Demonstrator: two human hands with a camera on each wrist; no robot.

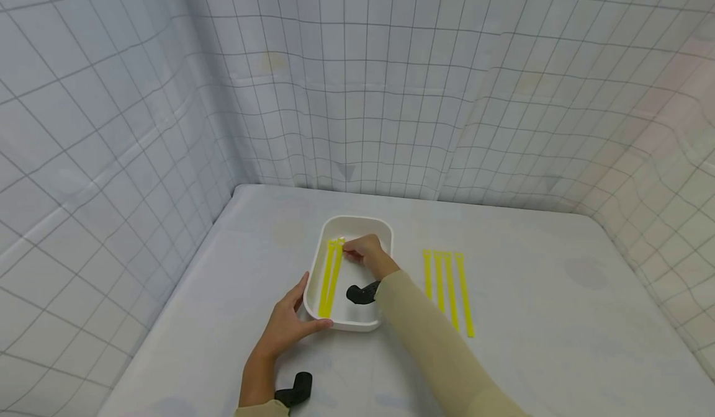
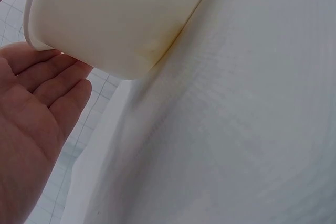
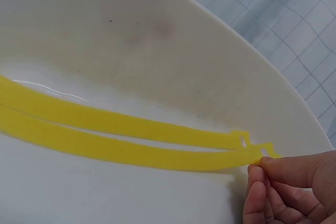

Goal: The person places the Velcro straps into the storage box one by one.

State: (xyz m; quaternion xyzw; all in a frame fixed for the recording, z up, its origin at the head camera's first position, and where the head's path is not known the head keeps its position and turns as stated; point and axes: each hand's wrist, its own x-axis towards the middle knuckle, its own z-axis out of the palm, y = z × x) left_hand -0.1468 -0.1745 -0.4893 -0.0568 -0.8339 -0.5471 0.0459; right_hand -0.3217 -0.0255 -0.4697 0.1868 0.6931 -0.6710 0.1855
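Note:
A white tray (image 1: 349, 326) stands on the table, with two yellow hook-and-loop cable ties lying lengthwise along its left side. My right hand (image 1: 365, 251) reaches inside and pinches the slotted end of the inner cable tie (image 3: 157, 159) between thumb and fingertips. Just beside it, the outer cable tie (image 3: 121, 121) lies nearly parallel, their slotted ends overlapping in the right wrist view. My left hand (image 1: 287, 322) spans the tray's near left corner from outside, thumb along the front rim. Its fairly straight fingers (image 2: 63, 74) touch the tray's outer wall.
Several more yellow cable ties (image 1: 449, 280) lie side by side on the white-covered table (image 1: 536, 293), right of the tray, partly behind my right sleeve (image 1: 430, 336). Grid-patterned curtains (image 1: 380, 94) enclose the back and sides. Each wrist carries a black device (image 1: 300, 389).

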